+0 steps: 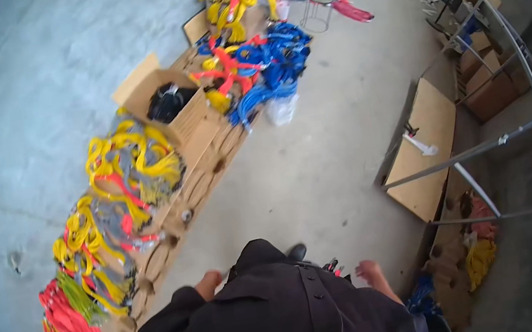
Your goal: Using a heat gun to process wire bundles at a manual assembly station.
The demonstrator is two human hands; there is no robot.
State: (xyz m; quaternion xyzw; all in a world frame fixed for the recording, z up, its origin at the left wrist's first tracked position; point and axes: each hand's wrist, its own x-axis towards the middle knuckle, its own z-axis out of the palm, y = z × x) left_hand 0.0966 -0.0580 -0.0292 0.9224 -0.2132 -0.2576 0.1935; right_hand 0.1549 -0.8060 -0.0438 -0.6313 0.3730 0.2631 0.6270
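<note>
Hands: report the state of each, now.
Left hand: small and blurred; open or closed cannot be told.
Right hand: nothing visibly held; open or closed cannot be told.

- The buttoned jacket (263,314) was matt cloth.
- The open carton (191,116) was matt cardboard.
- The brown pallet (158,258) looked matt.
- The slanted panel (433,134) looked like smooth wood.
- The angular frame (502,140) looked like metal.
</note>
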